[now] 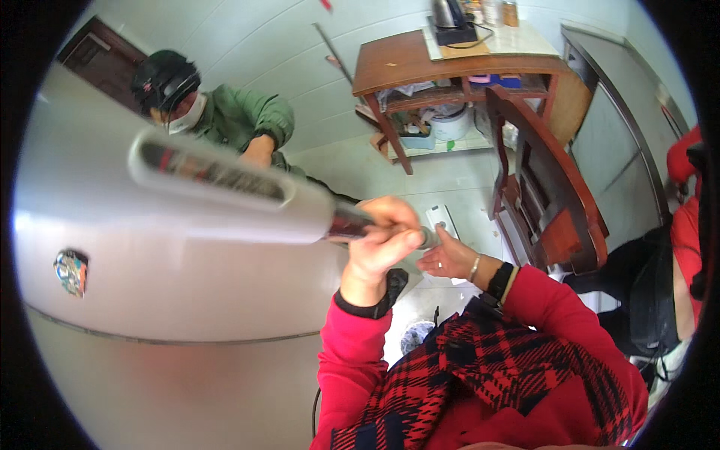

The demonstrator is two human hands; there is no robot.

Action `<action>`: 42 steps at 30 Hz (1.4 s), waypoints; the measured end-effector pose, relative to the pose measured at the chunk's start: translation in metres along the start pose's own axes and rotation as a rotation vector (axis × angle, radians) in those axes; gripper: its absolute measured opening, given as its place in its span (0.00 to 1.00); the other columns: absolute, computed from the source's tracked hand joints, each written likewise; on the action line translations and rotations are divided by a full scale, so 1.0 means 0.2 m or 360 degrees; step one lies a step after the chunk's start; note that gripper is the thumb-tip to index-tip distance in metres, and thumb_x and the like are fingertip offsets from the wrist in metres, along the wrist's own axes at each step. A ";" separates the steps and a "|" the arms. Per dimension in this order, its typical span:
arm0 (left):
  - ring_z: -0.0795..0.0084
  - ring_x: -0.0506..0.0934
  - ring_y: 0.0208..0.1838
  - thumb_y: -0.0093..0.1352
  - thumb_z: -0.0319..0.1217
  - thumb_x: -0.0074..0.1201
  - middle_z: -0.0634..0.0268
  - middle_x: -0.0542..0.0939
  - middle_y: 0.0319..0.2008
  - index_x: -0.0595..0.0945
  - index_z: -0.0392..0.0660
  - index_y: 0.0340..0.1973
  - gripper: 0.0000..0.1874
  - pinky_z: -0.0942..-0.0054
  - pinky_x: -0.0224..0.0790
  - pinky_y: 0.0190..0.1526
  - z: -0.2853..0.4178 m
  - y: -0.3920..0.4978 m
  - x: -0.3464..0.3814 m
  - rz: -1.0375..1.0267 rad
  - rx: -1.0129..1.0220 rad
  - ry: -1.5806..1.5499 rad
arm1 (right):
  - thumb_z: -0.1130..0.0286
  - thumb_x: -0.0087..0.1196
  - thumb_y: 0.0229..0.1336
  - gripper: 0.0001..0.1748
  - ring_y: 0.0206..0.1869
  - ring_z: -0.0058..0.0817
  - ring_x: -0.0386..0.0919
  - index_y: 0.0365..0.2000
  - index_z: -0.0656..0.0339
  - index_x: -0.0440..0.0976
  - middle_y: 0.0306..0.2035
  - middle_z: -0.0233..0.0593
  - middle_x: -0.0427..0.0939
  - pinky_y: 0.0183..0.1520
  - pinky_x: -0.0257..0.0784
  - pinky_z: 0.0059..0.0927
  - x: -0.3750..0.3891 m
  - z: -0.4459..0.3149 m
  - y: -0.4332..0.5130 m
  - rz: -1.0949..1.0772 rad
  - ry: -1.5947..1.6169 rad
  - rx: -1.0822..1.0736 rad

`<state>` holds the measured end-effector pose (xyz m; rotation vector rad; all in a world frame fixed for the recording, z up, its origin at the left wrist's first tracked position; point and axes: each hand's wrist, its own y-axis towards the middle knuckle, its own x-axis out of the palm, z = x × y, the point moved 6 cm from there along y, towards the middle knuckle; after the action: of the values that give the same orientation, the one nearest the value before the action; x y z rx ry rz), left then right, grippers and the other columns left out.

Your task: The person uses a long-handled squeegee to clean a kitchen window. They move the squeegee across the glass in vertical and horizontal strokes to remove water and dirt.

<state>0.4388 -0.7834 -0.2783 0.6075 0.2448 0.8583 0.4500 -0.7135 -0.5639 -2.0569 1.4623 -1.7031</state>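
Note:
My left hand (pixel 385 239) is closed around the dark shaft of a long-handled floor tool (pixel 242 188), apparently a mop. Its blurred grey plastic grip, with a long slot near the end, reaches up to the left, close to the camera. Beyond my left fist a grey collar shows on the shaft. Just to the right, my right hand (pixel 453 259) has its thumb raised and fingers extended, near that collar; whether it touches it I cannot tell. A flat white piece (pixel 441 219), perhaps the tool's head, lies on the tiled floor below.
A large metallic refrigerator (pixel 197 287) with a magnet fills the left. Behind it, a person in a green jacket (pixel 225 115) bends forward. A wooden desk (pixel 405 56) bears a kettle (pixel 447 14). A wooden chair (pixel 548 197) stands right; another person in red (pixel 683 225) is at the edge.

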 end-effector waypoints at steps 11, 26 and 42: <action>0.67 0.68 0.14 0.55 0.39 0.62 0.65 0.69 0.10 0.76 0.37 0.20 0.17 0.71 0.59 0.18 0.18 -0.09 0.13 0.0021 0.0159 0.0212 | 0.60 0.54 0.53 0.20 0.37 0.31 0.71 0.40 0.60 0.62 0.39 0.39 0.67 0.42 0.73 0.34 0.11 -0.05 0.16 -0.0005 0.0662 -0.0187; 0.74 0.72 0.26 0.55 0.33 0.62 0.67 0.71 0.25 0.68 0.42 0.45 0.25 0.66 0.67 0.29 0.95 -0.35 0.42 0.0730 0.0912 0.0685 | 0.66 0.51 0.50 0.10 0.33 0.32 0.71 0.31 0.59 0.65 0.28 0.37 0.70 0.42 0.70 0.35 0.14 0.11 0.25 -0.0268 0.0592 0.0280; 0.54 0.79 0.32 0.61 0.48 0.56 0.51 0.78 0.27 0.71 0.38 0.32 0.23 0.53 0.71 0.42 0.80 -1.06 1.41 0.0599 0.0654 0.1456 | 0.59 0.55 0.51 0.11 0.26 0.28 0.71 0.24 0.51 0.65 0.21 0.30 0.71 0.35 0.69 0.36 -0.22 0.21 0.06 -0.0447 0.0007 0.0259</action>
<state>0.8236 -0.7377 -0.2647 0.6125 1.1857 1.4360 0.4807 -0.7099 -0.6179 -2.2538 1.0337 -1.8525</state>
